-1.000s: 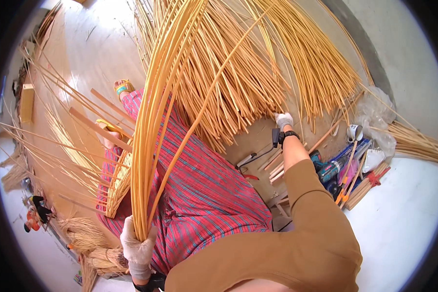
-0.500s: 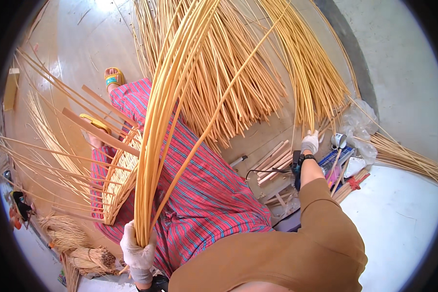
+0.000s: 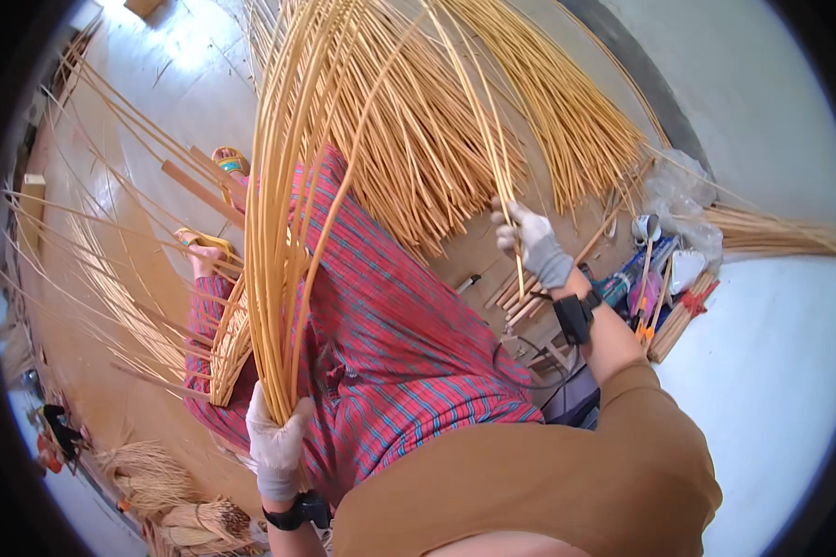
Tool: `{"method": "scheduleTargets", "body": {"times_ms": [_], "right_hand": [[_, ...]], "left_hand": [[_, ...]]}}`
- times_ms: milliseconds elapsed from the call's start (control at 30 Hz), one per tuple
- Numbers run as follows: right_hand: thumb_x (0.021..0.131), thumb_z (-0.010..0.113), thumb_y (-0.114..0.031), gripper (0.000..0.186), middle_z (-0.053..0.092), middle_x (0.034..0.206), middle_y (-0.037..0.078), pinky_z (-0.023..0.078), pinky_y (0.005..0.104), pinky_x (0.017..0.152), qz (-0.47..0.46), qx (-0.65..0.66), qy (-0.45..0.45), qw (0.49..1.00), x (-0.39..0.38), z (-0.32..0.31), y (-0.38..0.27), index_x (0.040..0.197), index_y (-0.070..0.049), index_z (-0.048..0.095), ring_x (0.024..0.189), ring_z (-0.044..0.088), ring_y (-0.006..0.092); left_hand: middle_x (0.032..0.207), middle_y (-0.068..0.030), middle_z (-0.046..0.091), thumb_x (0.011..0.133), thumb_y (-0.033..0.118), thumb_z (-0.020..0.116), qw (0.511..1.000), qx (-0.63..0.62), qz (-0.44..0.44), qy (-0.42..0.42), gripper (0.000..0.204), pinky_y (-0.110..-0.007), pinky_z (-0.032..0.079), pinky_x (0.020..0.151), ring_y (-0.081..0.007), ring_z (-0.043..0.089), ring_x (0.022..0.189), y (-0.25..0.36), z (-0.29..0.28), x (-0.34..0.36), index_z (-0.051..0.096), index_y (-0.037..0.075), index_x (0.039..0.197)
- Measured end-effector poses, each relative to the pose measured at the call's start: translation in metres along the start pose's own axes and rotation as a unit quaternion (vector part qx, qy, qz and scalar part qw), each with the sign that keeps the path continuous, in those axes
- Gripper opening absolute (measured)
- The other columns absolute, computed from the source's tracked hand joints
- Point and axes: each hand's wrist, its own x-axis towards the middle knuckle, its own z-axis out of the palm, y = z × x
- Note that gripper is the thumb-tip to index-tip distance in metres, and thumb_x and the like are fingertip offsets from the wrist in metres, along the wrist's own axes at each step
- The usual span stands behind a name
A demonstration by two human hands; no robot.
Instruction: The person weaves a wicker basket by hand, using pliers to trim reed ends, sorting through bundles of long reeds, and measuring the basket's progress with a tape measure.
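My gloved left hand (image 3: 278,438) is closed on the lower end of a bundle of long yellow canes (image 3: 274,278) that rises across my striped lap (image 3: 399,334). My gloved right hand (image 3: 525,239), closed on a few thin canes (image 3: 492,130), is raised just below the big pile of cut canes (image 3: 409,148). A second, yellower cane pile (image 3: 576,130) lies to its upper right. At my left leg sits a partly woven piece (image 3: 228,357) with long spokes fanning out leftward, partly hidden by the held bundle.
Tools and clear plastic bags (image 3: 678,204) lie on the right, with loose sticks (image 3: 678,325) and a bundle of canes (image 3: 771,232) by the white wall. Further cane coils (image 3: 200,520) lie at the lower left. A dark and orange cluster (image 3: 56,436) at the far left is unclear.
My right hand has come back from the right-hand pile toward me and leftward, drawing a few canes out. The bundle in my left hand has shifted slightly.
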Motion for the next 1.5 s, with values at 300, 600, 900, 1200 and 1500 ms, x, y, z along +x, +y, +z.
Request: {"method": "scheduleTargets", "body": {"times_ms": [300,600,900,1200,1500], "right_hand": [[0.111,0.042,-0.029,0.033,0.070,0.118,0.021,0.064,0.0355,0.066,0.052,0.049,-0.096,0.993,0.044,-0.006,-0.003,0.120,-0.002,0.059,0.089,0.073,0.0259],[0.111,0.044,-0.026,0.025,0.057,0.080,-0.001,0.046,0.0267,0.053,-0.004,0.000,-0.087,0.996,0.036,0.035,-0.010,0.113,-0.004,0.055,0.062,0.051,0.0102],[0.102,0.064,-0.040,0.037,0.071,0.122,0.009,0.055,0.0445,0.097,0.318,-0.190,-0.550,0.748,-0.144,0.202,0.161,0.121,-0.009,0.064,0.112,0.068,0.0238],[0.101,0.063,-0.042,0.038,0.064,0.105,0.005,0.052,0.0337,0.078,0.191,-0.405,-0.789,0.420,-0.130,0.258,0.266,0.121,-0.010,0.060,0.090,0.062,0.0176],[0.097,0.070,-0.038,0.057,0.062,0.135,0.012,0.041,0.0480,0.115,0.215,-0.259,-0.427,0.839,-0.090,0.204,0.141,0.144,-0.012,0.052,0.127,0.056,0.0270]], "left_hand": [[0.084,0.0028,0.059,0.090,-0.001,0.068,1.000,-0.015,0.010,-0.007,0.028,-0.022,0.045,0.059,-0.0042,0.053,0.067,-0.031,-0.012,-0.025,0.059,0.004,0.116],[0.079,0.0035,0.058,0.091,0.000,0.069,0.998,-0.013,0.052,-0.021,0.028,-0.024,0.045,0.058,-0.0044,0.052,0.066,-0.057,-0.013,-0.028,0.060,0.004,0.117],[0.076,0.0021,0.060,0.093,0.038,0.075,0.983,0.024,0.084,-0.164,0.057,-0.023,0.046,0.048,-0.0055,0.053,0.054,0.018,-0.048,0.058,0.054,0.005,0.134],[0.101,-0.0121,0.072,0.083,0.018,0.073,0.927,0.345,0.072,-0.126,0.043,-0.041,0.057,0.085,-0.0249,0.069,0.094,0.032,-0.024,0.049,0.060,0.009,0.123],[0.140,-0.0047,0.058,0.079,0.016,0.081,0.959,-0.010,0.065,-0.274,0.079,-0.039,0.041,0.113,-0.0161,0.048,0.129,-0.150,-0.088,-0.126,0.046,0.009,0.149]]}}
